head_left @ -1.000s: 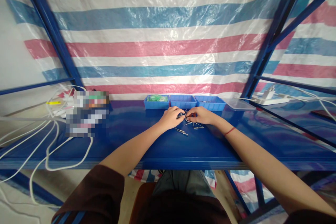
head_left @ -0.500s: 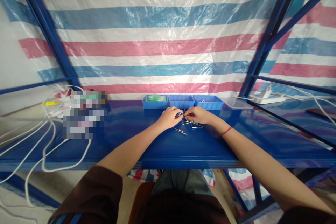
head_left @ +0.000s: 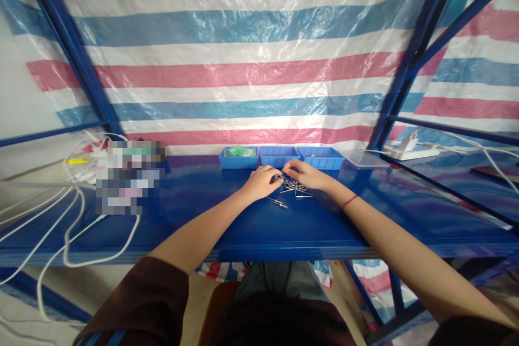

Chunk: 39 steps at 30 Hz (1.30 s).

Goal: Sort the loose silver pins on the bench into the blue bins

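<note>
Several silver pop rivets [head_left: 295, 188] lie in a loose pile on the blue tabletop [head_left: 259, 232], with a few apart from it nearer the front edge. My left hand [head_left: 263, 181] is curled round rivets at the pile's left side; their metal ends show between thumb and fingers. At the far side of the pile, my right hand [head_left: 302, 173] has its thumb and fingertips pinched together. Whatever is in that pinch is too small to make out. Just behind my hands stand a middle blue bin [head_left: 279, 155] and a right blue bin [head_left: 322, 162] with a few thin metal pieces inside.
A left blue bin [head_left: 239, 162] holds green-and-clear plastic bags. White cables [head_left: 81, 227] hang over the table's left side beside a blurred-out patch. A clear lid [head_left: 367, 159] and a white power strip [head_left: 411, 150] are at the right. Blue frame posts rise on both sides.
My right hand has moved slightly away from me, to the far side of the pile, uncovering more rivets. My left hand has stayed nearly in place.
</note>
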Motion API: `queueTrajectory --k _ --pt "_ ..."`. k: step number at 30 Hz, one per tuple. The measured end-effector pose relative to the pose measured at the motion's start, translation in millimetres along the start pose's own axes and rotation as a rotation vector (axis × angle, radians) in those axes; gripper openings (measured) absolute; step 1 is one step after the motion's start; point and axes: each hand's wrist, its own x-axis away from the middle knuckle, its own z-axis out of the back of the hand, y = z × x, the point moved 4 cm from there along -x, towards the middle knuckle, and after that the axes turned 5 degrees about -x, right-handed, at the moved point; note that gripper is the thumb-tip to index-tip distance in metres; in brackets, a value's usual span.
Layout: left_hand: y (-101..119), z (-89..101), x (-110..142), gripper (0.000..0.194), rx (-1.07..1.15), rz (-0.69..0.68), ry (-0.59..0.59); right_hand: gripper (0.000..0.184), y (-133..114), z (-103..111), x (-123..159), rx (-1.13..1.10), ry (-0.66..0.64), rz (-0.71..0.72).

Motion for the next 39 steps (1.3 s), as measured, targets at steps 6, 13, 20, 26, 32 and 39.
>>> queueTrajectory --k 6,13,20,26,32,39 --pt "5.1 3.8 -4.8 0.023 0.204 -0.023 0.072 0.027 -12.2 -7.5 0.0 -0.349 -0.032 -0.014" --pt "6.3 5.9 -5.3 0.024 0.382 0.036 0.063 0.018 -16.1 -8.9 1.0 -0.507 0.044 -0.072" --pt "8.5 8.3 -5.9 0.020 0.308 -0.005 0.101 0.017 -19.7 -4.5 -1.2 -0.399 0.141 0.031" --pt "2.3 8.0 -6.1 0.018 0.280 0.030 0.173 0.013 -27.7 4.9 2.5 -0.044 0.251 0.175" --pt "-3.5 16.1 -4.5 0.016 0.253 0.097 0.305 0.015 -32.1 8.0 4.8 0.239 0.259 0.281" --pt "-11.4 4.4 -4.1 0.048 0.282 0.195 0.288 0.026 21.5 37.0 -1.4 0.111 0.510 -0.091"
